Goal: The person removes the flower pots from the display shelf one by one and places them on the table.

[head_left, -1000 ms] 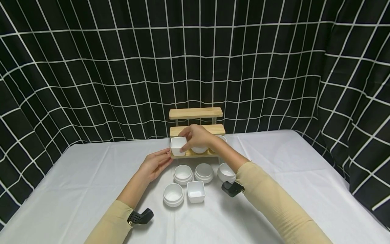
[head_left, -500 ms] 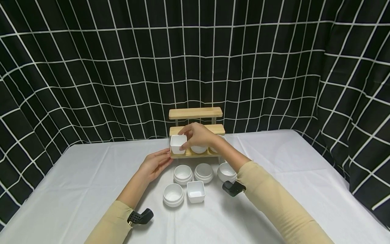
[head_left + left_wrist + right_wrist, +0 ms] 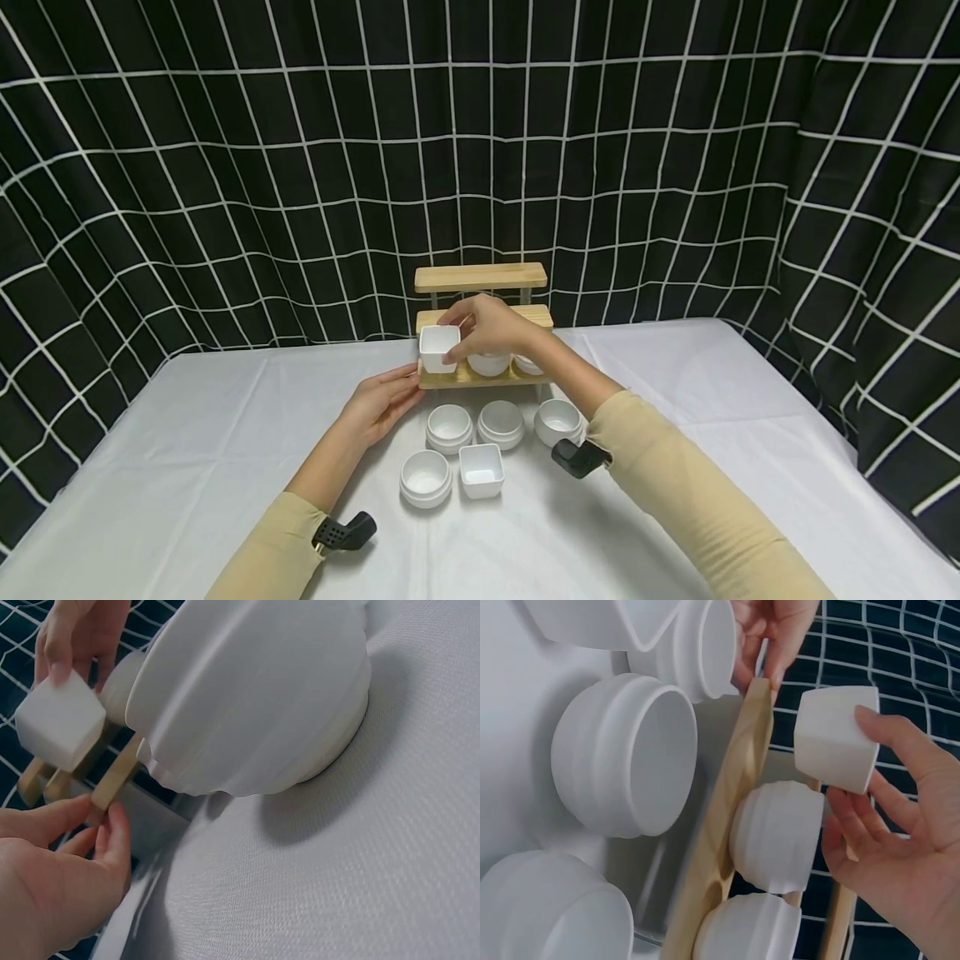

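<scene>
My right hand [image 3: 489, 325] holds a small white square bowl [image 3: 437, 358] between thumb and fingers, over the left end of a tiered wooden rack's lowest shelf [image 3: 480, 382]. In the right wrist view, the square bowl [image 3: 829, 739] is clear of the shelf board [image 3: 731, 772]. My left hand [image 3: 384, 407] pinches the left end of that lowest board; the left wrist view shows thumb and fingertips around the board's tip [image 3: 114, 778]. Two round white bowls stand on the same shelf, one in the middle [image 3: 489, 365] and another [image 3: 527, 365] partly hidden by my right forearm.
In front of the rack, several white bowls stand on the white cloth [image 3: 225, 467]: round ones [image 3: 426, 479] and a square one [image 3: 482, 472]. One round bowl [image 3: 557, 421] lies close to my right sleeve. The rack's middle and top boards [image 3: 480, 277] rise behind, before a black grid curtain.
My right hand has lifted the square bowl slightly, up and away from the lowest shelf. The left hand keeps its place at the board's end.
</scene>
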Demonstrator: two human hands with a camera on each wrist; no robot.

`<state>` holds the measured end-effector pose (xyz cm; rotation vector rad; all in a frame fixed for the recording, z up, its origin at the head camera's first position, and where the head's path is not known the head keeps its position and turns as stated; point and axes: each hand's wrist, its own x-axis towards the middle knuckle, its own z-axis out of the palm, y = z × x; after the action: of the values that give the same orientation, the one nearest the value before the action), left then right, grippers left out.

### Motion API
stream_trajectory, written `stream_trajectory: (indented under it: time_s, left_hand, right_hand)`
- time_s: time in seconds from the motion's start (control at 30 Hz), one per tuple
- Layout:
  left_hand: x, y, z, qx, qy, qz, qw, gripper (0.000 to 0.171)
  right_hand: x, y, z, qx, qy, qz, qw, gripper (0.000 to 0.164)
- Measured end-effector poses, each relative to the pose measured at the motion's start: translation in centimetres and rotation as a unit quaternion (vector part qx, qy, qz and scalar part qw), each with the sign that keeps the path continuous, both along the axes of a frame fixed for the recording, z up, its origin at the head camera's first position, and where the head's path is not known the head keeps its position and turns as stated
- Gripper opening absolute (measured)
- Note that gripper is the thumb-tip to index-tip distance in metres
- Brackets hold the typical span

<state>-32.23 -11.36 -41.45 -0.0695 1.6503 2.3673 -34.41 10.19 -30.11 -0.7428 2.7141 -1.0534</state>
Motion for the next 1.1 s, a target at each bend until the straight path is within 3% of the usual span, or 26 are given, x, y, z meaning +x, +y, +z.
stream_trajectory:
  time_s: [0.3, 0.7, 1.1]
  left_hand:
    - [0.0, 0.0, -0.1, 0.006, 0.004, -0.001, 1.0000, 0.048]
    - [0.3, 0.0, 0.0, 0.002, 0.013, -0.008, 0.9999, 0.049]
    - [0.2, -0.1, 0.1, 0.006, 0.006, -0.006, 0.9999, 0.049]
  right_hand:
    - [0.3, 0.2, 0.9, -0.002, 0.013, 0.007, 1.000, 0.056]
    - [0.9, 0.7, 2.0, -0.056, -0.017, 0.033, 0.998, 0.057]
    - [1.5, 1.4, 2.9, -0.067, -0.007, 0.045, 0.997, 0.055]
